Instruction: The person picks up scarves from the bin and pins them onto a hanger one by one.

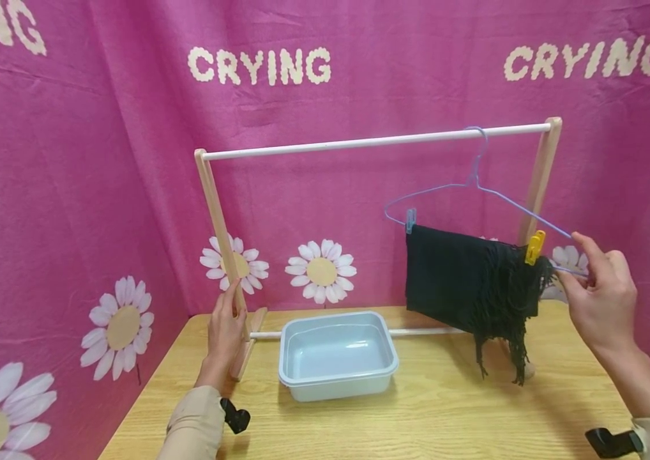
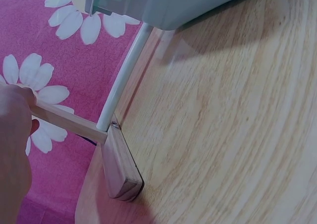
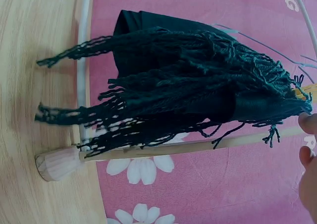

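A clothes rack with wooden posts (image 1: 216,214) and a white top rail (image 1: 325,145) stands on the table. My left hand (image 1: 225,329) holds its left post low down, just above the foot (image 2: 119,167). From the rail's right part hangs a blue wire hanger (image 1: 451,184), tilted down to the right. My right hand (image 1: 606,300) pinches the hanger's right end between thumb and fingers. A folded black scarf (image 1: 445,275) with long fringe drapes over the hanger's lower bar. A blue clothespin (image 1: 411,220) clips its left edge, a yellow clothespin (image 1: 534,248) its fringed right side.
A pale blue plastic basin (image 1: 339,382) sits on the wooden table (image 1: 417,428), in front of the rack's lower bar (image 1: 267,335). Behind everything hangs a pink cloth (image 1: 359,83) with daisies and lettering; it also runs along the left side.
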Available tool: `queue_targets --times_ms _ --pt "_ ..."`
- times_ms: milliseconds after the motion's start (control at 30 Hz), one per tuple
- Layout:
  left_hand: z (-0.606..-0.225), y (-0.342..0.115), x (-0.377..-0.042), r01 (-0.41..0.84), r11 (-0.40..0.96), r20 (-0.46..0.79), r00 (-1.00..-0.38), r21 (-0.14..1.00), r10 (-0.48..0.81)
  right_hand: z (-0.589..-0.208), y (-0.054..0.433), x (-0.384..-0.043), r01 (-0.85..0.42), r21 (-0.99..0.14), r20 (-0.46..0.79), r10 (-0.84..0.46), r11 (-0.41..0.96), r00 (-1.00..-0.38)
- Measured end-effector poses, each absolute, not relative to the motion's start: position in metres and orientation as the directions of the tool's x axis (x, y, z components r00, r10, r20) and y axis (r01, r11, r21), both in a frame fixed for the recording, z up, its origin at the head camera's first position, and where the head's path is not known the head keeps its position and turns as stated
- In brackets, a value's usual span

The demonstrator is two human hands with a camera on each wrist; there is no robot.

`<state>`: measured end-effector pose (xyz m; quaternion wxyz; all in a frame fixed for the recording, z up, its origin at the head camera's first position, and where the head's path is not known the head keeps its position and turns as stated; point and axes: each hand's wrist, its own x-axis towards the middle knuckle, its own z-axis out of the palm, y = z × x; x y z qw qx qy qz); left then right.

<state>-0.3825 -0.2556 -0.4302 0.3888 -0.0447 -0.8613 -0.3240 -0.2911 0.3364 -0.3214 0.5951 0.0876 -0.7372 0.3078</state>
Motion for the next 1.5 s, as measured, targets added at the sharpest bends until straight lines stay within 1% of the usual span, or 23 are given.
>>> queue_targets --times_ms 433,767,967,1267,1367,1500 --pt "-0.431 -0.256 -0.383 0.328 0.800 0.710 -0.684 0.503 -0.166 -0.322 0.338 -0.293 -0.482 -0.360 0.926 0.246 0.799 -0.285" --pt "-0.428 -0.254 -0.381 0.328 0.790 0.704 -0.689 0.518 -0.175 -0.327 0.339 -0.294 -0.484 -0.358 0.927 0.245 0.798 -0.282" --pt "-0.429 -0.255 -0.381 0.347 0.801 0.733 -0.661 0.488 -0.160 -0.332 0.341 -0.294 -0.494 -0.351 0.929 0.229 0.795 -0.291" --pt "-0.431 -0.256 -0.381 0.320 0.790 0.695 -0.697 0.523 -0.178 -0.334 0.341 -0.293 -0.502 -0.325 0.934 0.189 0.802 -0.304" --pt "-0.431 -0.256 -0.381 0.316 0.787 0.688 -0.703 0.531 -0.182 -0.335 0.341 -0.293 -0.510 -0.330 0.931 0.187 0.794 -0.313" --pt "-0.431 -0.256 -0.382 0.322 0.783 0.691 -0.700 0.533 -0.182 -0.335 0.340 -0.291 -0.508 -0.371 0.913 0.205 0.777 -0.353"
